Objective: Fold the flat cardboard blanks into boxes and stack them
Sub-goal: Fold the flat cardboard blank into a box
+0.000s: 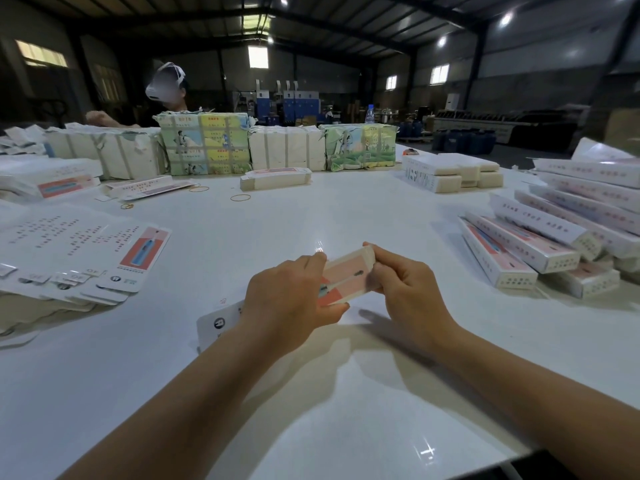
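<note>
A long pink and white carton (346, 275) with a toothbrush picture is held above the white table (263, 230), between both hands. My left hand (291, 303) grips its near end, fingers curled over the top. My right hand (401, 289) grips the far end, thumb at the end flap. The carton's white near end (218, 323) sticks out to the left under my left wrist. A fanned pile of flat blanks (86, 258) lies at the left. Folded boxes (540, 244) are stacked at the right.
Wrapped bundles (204, 143) line the table's far side, with a small stack of blanks (277, 180) in front and more (453, 174) at the right. Rubber bands (240, 197) lie on the table. A person with a headset (166, 88) sits across.
</note>
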### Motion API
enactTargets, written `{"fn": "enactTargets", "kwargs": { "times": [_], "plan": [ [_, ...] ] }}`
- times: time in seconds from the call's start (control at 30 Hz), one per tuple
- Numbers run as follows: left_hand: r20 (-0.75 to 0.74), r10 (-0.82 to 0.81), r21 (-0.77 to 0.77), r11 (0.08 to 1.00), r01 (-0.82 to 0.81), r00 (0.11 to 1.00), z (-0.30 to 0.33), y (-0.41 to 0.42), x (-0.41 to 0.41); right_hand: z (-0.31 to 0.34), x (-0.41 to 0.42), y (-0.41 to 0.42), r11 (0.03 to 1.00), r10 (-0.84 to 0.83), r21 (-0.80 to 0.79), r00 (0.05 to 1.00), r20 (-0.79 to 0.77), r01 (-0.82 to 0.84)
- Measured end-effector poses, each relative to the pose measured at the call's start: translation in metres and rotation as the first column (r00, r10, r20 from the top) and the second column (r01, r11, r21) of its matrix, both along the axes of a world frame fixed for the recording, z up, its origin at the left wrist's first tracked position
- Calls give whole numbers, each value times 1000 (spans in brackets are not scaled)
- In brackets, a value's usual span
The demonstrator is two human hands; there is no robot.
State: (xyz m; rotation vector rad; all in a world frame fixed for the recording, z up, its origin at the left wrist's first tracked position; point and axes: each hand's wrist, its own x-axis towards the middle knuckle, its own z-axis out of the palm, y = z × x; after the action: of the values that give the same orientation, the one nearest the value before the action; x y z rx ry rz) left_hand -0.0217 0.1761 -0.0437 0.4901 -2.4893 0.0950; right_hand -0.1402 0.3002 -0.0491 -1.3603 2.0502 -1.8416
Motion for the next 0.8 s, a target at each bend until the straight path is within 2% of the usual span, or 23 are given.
{"fn": "enactTargets", "kwargs": {
  "times": [0.23, 0.37, 0.53, 0.67, 0.73, 0.8],
  "plan": [
    [16, 90, 25, 996, -90, 996, 1, 14, -6, -4, 13, 1, 993, -109, 1, 950, -292, 114],
    [0, 91, 16, 996, -91, 996, 2, 12, -5, -2, 14, 2, 998, -59, 12, 965, -254, 64],
    [31, 82, -26, 996, -82, 996, 3, 2, 3, -3, 15, 1, 985, 97, 161, 979, -179, -68],
    [53, 59, 9, 998, -60, 997, 6, -4, 4, -2, 12, 1, 965, 161, 234, 975, -155, -122],
    [49, 41, 15, 999, -42, 998, 9, -5, 4, -1, 10, -1, 966, 156, 244, 948, -278, -88],
    [13, 25, 4, 1000, -25, 1000, 10, -8, 5, 2, 5, -1, 964, 155, 264, 849, -506, -18]
  ]
}}
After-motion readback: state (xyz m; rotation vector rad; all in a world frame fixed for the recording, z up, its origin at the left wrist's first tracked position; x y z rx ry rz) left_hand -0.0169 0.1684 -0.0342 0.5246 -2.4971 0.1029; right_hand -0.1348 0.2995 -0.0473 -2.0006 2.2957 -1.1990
